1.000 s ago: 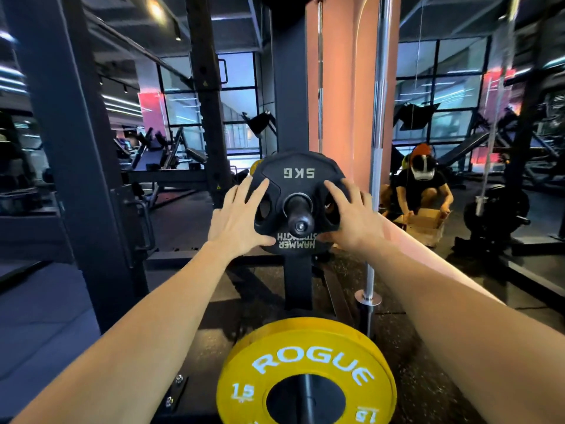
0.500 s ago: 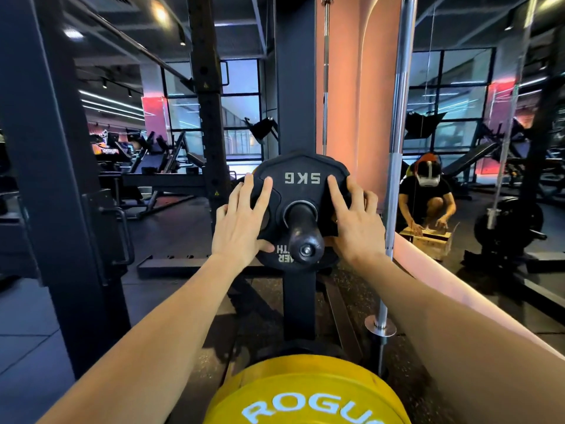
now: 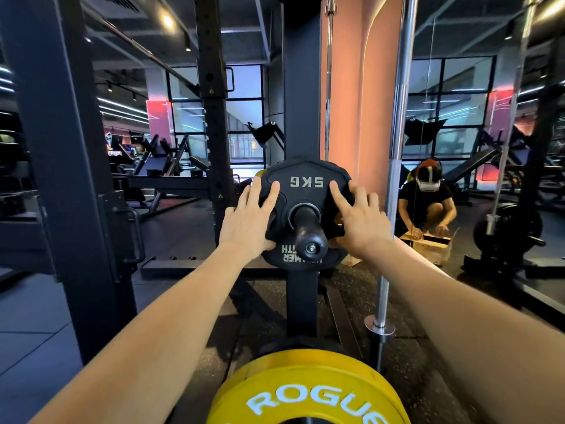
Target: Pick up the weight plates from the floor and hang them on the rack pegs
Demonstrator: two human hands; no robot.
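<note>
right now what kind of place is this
Most likely a commercial gym's free-weight area. A black 5 kg plate sits on a dark steel rack peg, a yellow Rogue bumper plate hangs below, a chrome barbell stands upright, and benches and machines fill the background.

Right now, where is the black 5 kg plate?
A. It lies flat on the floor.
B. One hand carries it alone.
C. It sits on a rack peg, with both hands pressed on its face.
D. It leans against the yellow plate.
C: the black 5 kg plate has the peg through its hole, with the left hand and the right hand flat against its face.
</note>
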